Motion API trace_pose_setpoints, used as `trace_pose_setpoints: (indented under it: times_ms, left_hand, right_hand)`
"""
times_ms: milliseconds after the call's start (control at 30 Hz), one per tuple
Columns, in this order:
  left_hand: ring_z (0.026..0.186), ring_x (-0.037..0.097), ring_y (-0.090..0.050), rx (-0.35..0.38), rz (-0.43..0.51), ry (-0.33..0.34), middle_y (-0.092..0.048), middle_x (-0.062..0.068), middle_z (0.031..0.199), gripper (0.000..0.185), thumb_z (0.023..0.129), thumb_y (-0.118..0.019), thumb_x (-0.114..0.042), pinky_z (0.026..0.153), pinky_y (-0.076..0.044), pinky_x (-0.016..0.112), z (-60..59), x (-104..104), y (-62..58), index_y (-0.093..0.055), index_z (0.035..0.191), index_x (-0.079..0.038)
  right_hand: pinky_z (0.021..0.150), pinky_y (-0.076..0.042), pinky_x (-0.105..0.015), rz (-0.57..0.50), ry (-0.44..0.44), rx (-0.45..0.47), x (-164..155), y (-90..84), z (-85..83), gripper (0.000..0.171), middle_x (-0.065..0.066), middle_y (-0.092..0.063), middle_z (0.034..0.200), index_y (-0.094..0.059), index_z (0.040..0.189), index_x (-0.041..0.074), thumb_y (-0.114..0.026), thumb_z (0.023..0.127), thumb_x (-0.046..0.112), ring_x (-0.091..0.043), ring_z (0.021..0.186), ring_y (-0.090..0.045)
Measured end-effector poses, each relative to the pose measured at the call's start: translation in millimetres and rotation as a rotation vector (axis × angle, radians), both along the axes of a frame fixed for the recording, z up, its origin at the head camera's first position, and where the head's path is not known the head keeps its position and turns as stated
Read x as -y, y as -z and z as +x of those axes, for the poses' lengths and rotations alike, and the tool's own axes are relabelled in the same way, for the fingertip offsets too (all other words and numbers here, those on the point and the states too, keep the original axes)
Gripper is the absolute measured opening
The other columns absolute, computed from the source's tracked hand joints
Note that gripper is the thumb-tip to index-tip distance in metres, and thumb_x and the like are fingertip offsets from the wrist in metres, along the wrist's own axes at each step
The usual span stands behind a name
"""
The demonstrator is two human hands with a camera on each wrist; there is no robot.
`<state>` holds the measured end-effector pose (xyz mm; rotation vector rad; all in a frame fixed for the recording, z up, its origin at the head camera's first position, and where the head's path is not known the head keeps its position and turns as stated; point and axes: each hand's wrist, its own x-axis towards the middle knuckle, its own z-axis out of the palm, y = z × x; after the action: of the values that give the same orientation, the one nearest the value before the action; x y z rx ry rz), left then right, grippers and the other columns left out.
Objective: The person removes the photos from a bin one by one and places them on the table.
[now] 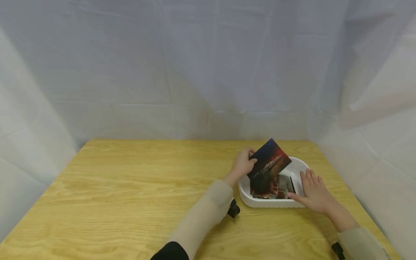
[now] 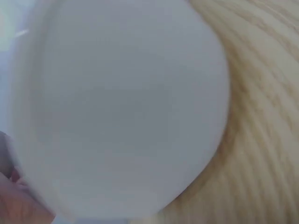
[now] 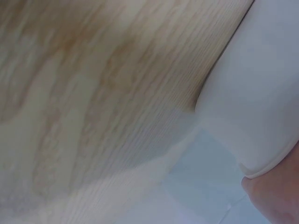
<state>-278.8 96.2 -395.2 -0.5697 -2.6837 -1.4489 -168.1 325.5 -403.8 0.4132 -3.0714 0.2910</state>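
A white tray [image 1: 300, 167] sits on the right part of the wooden table [image 1: 146, 187]. My left hand [image 1: 243, 164] grips a dark printed card [image 1: 270, 159] by its left edge and holds it tilted above the tray. More printed cards [image 1: 276, 187] lie flat inside the tray. With its fingers straight, my right hand [image 1: 313, 191] rests on the tray's right rim, the thumb touching the cards. The left wrist view is filled by the tray's white wall [image 2: 126, 107]. The right wrist view shows the tray's rim [image 3: 261, 98] and wood grain.
White cloth [image 1: 208, 72] hangs behind and on both sides of the table. The table's right edge [image 1: 357, 202] runs close to the tray. Bare wood lies to the left of the tray.
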Motion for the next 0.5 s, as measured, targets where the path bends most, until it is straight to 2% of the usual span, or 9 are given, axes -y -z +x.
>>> trace_pose_setpoints:
  times_ms: [33, 100, 200, 267, 300, 333, 400, 433, 500]
  left_hand:
    - [0.075, 0.019, -0.057, 0.019, 0.057, -0.004, -0.061, 0.008, 0.083, 0.016, 0.081, -0.061, -0.004, 0.066, -0.045, 0.029, -11.6, 1, 11.1, -0.057, 0.097, -0.005]
    - [0.074, 0.019, -0.056, 0.061, 0.176, -0.016, -0.059, 0.007, 0.083, 0.017, 0.081, -0.063, -0.007, 0.063, -0.046, 0.03, -41.6, 1, 42.3, -0.055, 0.096, -0.006]
    - [0.07, 0.018, -0.056, 0.132, 0.356, -0.038, -0.057, 0.006, 0.081, 0.019, 0.078, -0.066, -0.01, 0.057, -0.046, 0.031, -94.5, 4, 101.0, -0.053, 0.092, -0.009]
    - [0.069, 0.02, -0.058, 0.233, 0.518, -0.033, -0.056, 0.009, 0.081, 0.02, 0.076, -0.067, -0.006, 0.055, -0.048, 0.034, -112.3, 15, 123.1, -0.051, 0.089, -0.008]
    - [0.068, 0.022, -0.059, 0.309, 0.598, -0.022, -0.057, 0.01, 0.08, 0.021, 0.074, -0.068, -0.004, 0.055, -0.049, 0.036, -111.8, 25, 123.0, -0.052, 0.087, -0.007]
    - [0.066, 0.021, -0.059, 0.344, 0.667, 0.006, -0.057, 0.01, 0.078, 0.021, 0.073, -0.068, -0.003, 0.052, -0.049, 0.035, -108.3, 38, 121.9, -0.051, 0.085, -0.007]
    - [0.066, 0.02, -0.058, 0.469, 0.741, -0.01, -0.056, 0.01, 0.079, 0.021, 0.074, -0.066, -0.001, 0.053, -0.049, 0.035, -78.3, 65, 91.2, -0.05, 0.087, -0.006]
    - [0.066, 0.019, -0.057, 0.539, 0.735, -0.042, -0.055, 0.009, 0.08, 0.021, 0.075, -0.065, -0.001, 0.055, -0.048, 0.034, -57.5, 78, 68.2, -0.05, 0.089, -0.005]
    - [0.064, 0.013, -0.053, 0.606, 0.731, -0.051, -0.052, 0.005, 0.076, 0.018, 0.078, -0.061, 0.0, 0.053, -0.045, 0.027, -21.5, 103, 30.8, -0.047, 0.089, -0.004]
  right_hand:
    - [0.094, -0.007, -0.061, -0.002, -0.001, 0.003, 0, -0.3, -0.1, 0.095, -0.044, -0.005, 0.131, -0.015, 0.129, -0.022, -0.052, 0.082, 0.051, -0.051, 0.123, -0.002]
    - [0.094, -0.006, -0.061, -0.005, -0.003, 0.008, 1, -0.8, -0.3, 0.094, -0.044, -0.005, 0.131, -0.014, 0.129, -0.022, -0.051, 0.082, 0.051, -0.051, 0.123, -0.002]
    - [0.094, -0.006, -0.061, -0.006, -0.006, 0.01, 2, -0.6, -0.9, 0.094, -0.044, -0.004, 0.131, -0.014, 0.129, -0.022, -0.051, 0.083, 0.051, -0.051, 0.123, -0.001]
    - [0.094, -0.005, -0.061, -0.005, -0.006, 0.013, 3, -0.4, -1.5, 0.094, -0.044, -0.004, 0.131, -0.014, 0.129, -0.022, -0.05, 0.083, 0.051, -0.051, 0.123, -0.001]
    - [0.094, -0.005, -0.061, -0.007, -0.007, 0.016, 3, -0.2, -1.8, 0.094, -0.044, -0.003, 0.131, -0.013, 0.129, -0.022, -0.05, 0.083, 0.051, -0.051, 0.123, 0.0]
    - [0.094, -0.005, -0.061, -0.006, -0.009, 0.016, 3, 0.2, -2.1, 0.094, -0.044, -0.003, 0.131, -0.012, 0.129, -0.022, -0.049, 0.083, 0.051, -0.051, 0.123, 0.0]
    - [0.094, -0.004, -0.061, -0.007, -0.008, 0.019, 4, 0.4, -2.7, 0.094, -0.044, -0.003, 0.131, -0.011, 0.129, -0.022, -0.049, 0.084, 0.052, -0.052, 0.123, 0.001]
    - [0.094, -0.004, -0.061, -0.005, -0.007, 0.02, 4, 0.5, -2.9, 0.094, -0.044, -0.002, 0.131, -0.011, 0.129, -0.022, -0.048, 0.084, 0.052, -0.052, 0.123, 0.001]
    - [0.094, -0.005, -0.062, -0.005, -0.008, 0.015, 5, 0.8, -2.7, 0.094, -0.045, -0.003, 0.13, -0.011, 0.129, -0.022, -0.048, 0.084, 0.052, -0.052, 0.122, 0.001]
